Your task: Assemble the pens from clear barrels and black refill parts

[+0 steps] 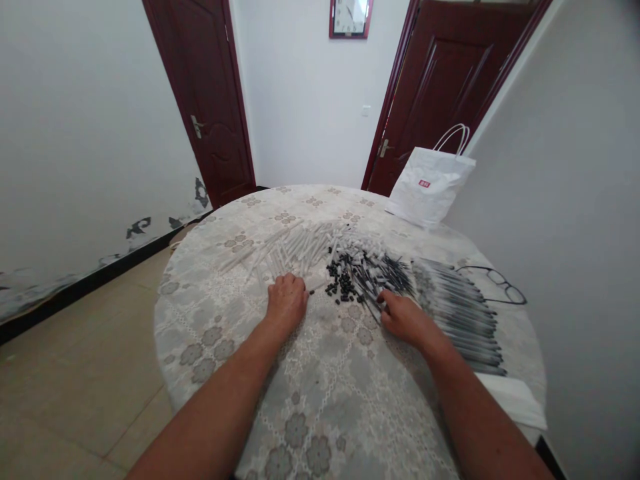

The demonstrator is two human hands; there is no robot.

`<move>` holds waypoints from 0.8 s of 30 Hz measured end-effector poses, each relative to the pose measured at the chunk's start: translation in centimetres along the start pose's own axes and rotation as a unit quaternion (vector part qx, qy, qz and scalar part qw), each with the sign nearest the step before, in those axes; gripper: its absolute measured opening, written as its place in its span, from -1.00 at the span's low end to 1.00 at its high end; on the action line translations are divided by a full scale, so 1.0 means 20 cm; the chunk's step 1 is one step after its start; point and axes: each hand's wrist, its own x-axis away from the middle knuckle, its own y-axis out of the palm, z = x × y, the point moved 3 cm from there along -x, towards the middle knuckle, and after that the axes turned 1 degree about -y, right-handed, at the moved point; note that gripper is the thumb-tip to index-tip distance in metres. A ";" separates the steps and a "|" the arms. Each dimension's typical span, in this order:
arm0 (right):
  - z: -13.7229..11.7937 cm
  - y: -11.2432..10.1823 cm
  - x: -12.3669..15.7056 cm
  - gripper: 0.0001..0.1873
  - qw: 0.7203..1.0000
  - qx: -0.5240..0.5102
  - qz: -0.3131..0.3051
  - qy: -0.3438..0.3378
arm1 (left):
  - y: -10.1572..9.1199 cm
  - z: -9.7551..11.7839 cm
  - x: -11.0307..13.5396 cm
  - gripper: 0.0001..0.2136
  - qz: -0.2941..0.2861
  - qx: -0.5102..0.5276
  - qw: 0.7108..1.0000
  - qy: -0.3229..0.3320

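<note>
In the head view, the left hand [287, 298] is noted beside the clear tubes [306, 245], fingertips hidden; whether anything is gripped cannot be told. The right hand [401, 316] is seen with thumb and forefinger drawn close at the dark rods [394, 272], left of it; a clamped rod cannot be confirmed. Tubes and rods are judged light, stiff and prone to rolling; a mid-length fingertip pinch is advised.
</note>
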 end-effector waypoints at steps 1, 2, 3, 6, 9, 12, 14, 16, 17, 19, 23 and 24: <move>-0.01 0.00 -0.01 -0.67 1.000 0.012 0.010 0.003 | 0.00 0.01 0.01 -0.80 -0.001 0.005 1.000 0.006; -0.02 0.01 -0.01 -0.70 1.000 0.023 0.018 0.007 | 0.00 0.03 0.02 -0.80 -0.002 0.010 1.000 0.014; -0.03 0.01 -0.02 -0.74 0.999 0.033 0.025 0.010 | -0.01 0.04 0.02 -0.81 -0.002 0.015 1.000 0.023; -0.05 0.02 -0.03 -0.82 0.998 0.052 0.040 0.018 | -0.01 0.09 0.04 -0.83 -0.002 0.030 0.998 0.055; -0.07 0.04 -0.04 -0.80 0.997 0.064 0.030 0.024 | -0.01 0.11 0.06 -0.85 -0.009 0.056 0.996 0.075; -0.07 0.05 -0.04 -0.79 0.996 0.075 0.023 0.031 | -0.02 0.12 0.07 -0.86 -0.017 0.089 0.993 0.079; -0.06 0.04 -0.04 -0.79 0.996 0.074 0.026 0.034 | -0.02 0.12 0.06 -0.87 -0.020 0.117 0.990 0.070; -0.04 0.03 -0.04 -0.79 0.996 0.067 0.034 0.041 | -0.02 0.11 0.06 -0.87 -0.031 0.154 0.986 0.047; -0.03 0.02 -0.04 -0.79 0.996 0.062 0.040 0.044 | -0.02 0.11 0.06 -0.87 -0.039 0.175 0.983 0.035; -0.01 0.01 -0.04 -0.79 0.996 0.051 0.052 0.046 | -0.02 0.11 0.05 -0.87 -0.050 0.216 0.975 0.021; 0.00 -0.01 -0.03 -0.80 0.997 0.030 0.052 0.041 | -0.04 0.13 0.05 -0.85 -0.054 0.283 0.957 0.033; 0.00 -0.01 -0.03 -0.80 0.998 0.026 0.049 0.043 | -0.04 0.14 0.05 -0.83 -0.054 0.294 0.954 0.035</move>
